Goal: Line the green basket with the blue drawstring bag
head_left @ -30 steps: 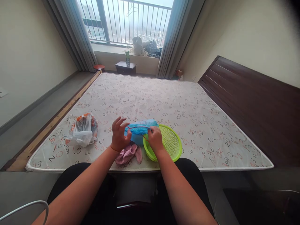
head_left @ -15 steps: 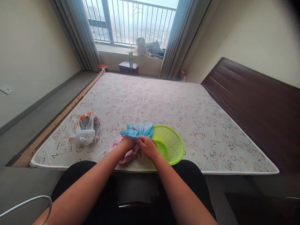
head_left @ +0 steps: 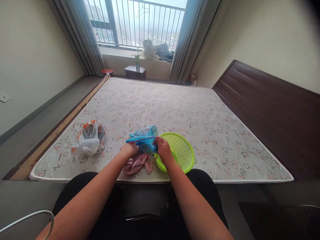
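A blue plastic bag [head_left: 144, 138] with a red drawstring sits near the front edge of the mattress [head_left: 175, 110]. My left hand [head_left: 128, 150] grips its left end and my right hand [head_left: 163, 150] grips its right end, the red string stretched between them. A pink cloth [head_left: 136, 163] lies just below the bag, under my hands. A lime green plastic basket [head_left: 181, 151] stands to the right, touching my right hand.
A white and orange plastic bag [head_left: 89, 137] lies to the left on the mattress. A dark wooden headboard [head_left: 275, 110] runs along the right. Far off are a window with bars, curtains, a small dark table [head_left: 134, 71] and a bottle. A white wire loop [head_left: 27, 220] shows at bottom left.
My hands dropped together to the bag's base, then rose and spread to its two ends. One second ago my left hand's fingers were open; now they are closed on the bag.
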Tool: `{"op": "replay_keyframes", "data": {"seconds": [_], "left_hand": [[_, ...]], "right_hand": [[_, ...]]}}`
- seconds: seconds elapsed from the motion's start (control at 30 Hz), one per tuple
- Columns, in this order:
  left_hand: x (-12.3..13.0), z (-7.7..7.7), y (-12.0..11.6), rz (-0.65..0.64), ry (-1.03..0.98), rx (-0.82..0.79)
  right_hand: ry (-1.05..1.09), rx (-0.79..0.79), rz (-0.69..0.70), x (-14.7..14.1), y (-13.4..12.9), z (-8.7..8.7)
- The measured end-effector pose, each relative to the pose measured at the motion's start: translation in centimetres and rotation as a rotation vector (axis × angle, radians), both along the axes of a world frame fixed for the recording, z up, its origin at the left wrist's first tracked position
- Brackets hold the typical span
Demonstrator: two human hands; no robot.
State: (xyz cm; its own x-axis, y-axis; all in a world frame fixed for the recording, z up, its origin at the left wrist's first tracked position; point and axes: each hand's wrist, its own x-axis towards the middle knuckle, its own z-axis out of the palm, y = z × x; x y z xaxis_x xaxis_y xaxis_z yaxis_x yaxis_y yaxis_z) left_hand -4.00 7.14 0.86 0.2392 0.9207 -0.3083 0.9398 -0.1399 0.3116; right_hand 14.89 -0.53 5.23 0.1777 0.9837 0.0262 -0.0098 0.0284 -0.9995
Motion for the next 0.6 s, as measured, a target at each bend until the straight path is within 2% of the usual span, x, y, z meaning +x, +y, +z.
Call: {"op": "replay_keyframes", "data": {"seconds": [0.13,0.27,0.33,0.47,0.53,0.6], "left_hand": [[-0.6,0.3,0.2,-0.007,0.061,-0.024],[-0.4,0.4,0.2,-0.044,0.080,-0.011],[0.0,0.7,-0.2,-0.090,0.036,0.095],[1.5,1.8,-2.3,-0.306,-0.223,0.463],[2.2,2.2,-3.4,-0.419,-0.375,0.580],[2.6,2.4,-4.2,-0.480,-0.487,0.631]], "right_hand": [[0.252,-0.004,-0.221,2.1,0.9,0.2],[0.386,-0.029,-0.302,2.9,1.6,-0.2],[0.405,-0.041,-0.303,2.8,1.8,-0.5],[0.306,-0.046,-0.282,2.2,1.8,-0.6],[0.148,-0.027,-0.259,1.7,1.5,-0.4],[-0.064,0.006,-0.196,1.1,1.0,-0.1]]}}
